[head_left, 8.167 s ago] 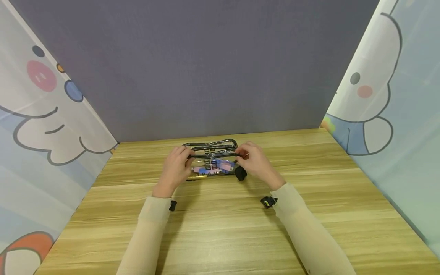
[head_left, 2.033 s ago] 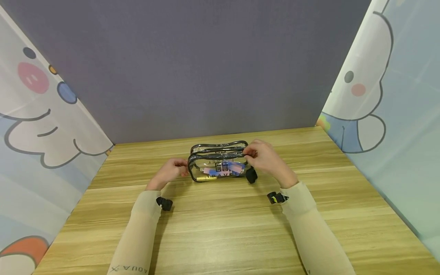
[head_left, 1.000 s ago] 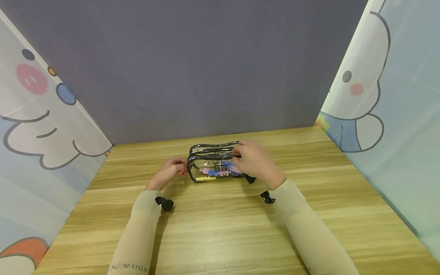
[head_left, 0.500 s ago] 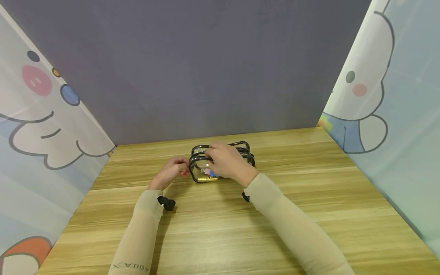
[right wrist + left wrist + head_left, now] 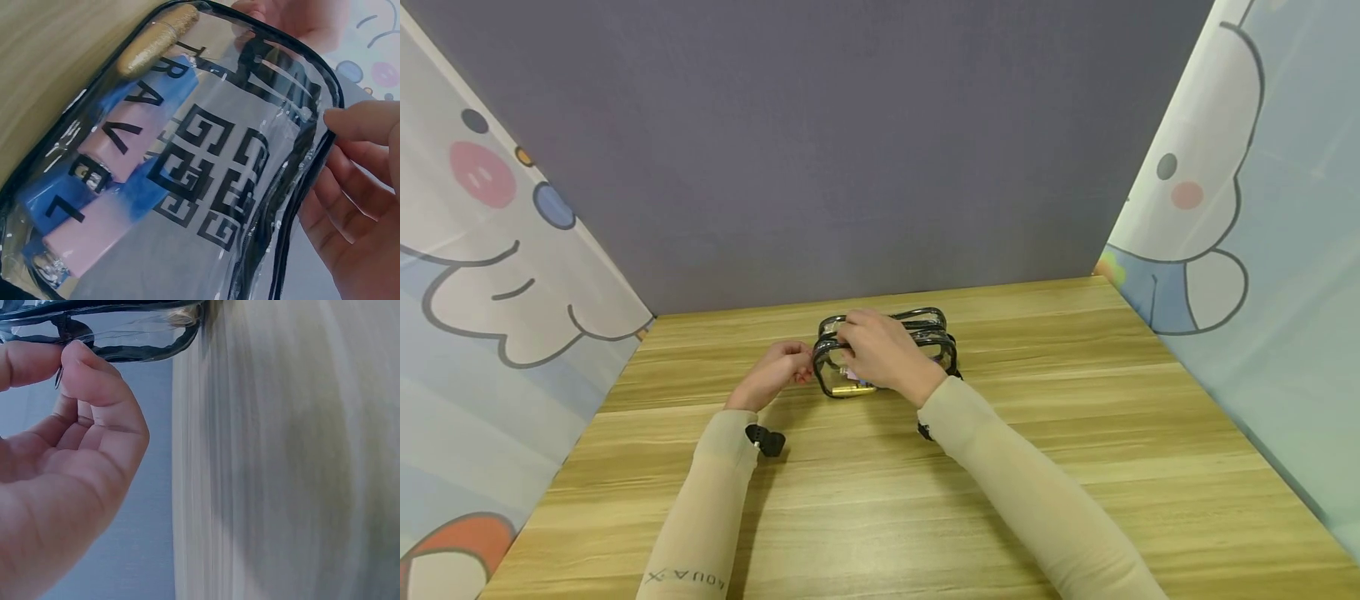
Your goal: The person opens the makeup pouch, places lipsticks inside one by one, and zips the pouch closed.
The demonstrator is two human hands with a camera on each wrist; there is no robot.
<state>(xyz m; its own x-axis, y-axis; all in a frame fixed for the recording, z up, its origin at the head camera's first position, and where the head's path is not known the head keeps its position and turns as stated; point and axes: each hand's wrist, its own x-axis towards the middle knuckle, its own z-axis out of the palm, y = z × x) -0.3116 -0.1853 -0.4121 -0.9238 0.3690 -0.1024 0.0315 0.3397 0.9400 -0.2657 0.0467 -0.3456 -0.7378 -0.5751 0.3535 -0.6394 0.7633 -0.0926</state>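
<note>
A clear plastic toiletry pouch (image 5: 928,325) with black piping stands near the back of the wooden table. My left hand (image 5: 775,372) is at its left end; in the left wrist view, thumb and index finger pinch a small black tab with a thin metal ring (image 5: 59,377). My right hand (image 5: 883,354) pinches the pouch's top zipper edge near the left end; its fingers hide any zipper pull. Through the plastic, the right wrist view shows a gold tube (image 5: 159,40) and blue-and-pink items (image 5: 119,144) behind black "TRAVEL" lettering.
The wood-grain table (image 5: 865,500) ends at a dark grey panel (image 5: 880,167) behind the pouch. Cartoon-printed curtains (image 5: 1270,333) flank it on both sides. Each wrist wears a small black camera (image 5: 766,440).
My right hand has slid leftward along the pouch's top edge, from its right end towards the left. Earlier, my left hand left the top edge for the left end, where it stays.
</note>
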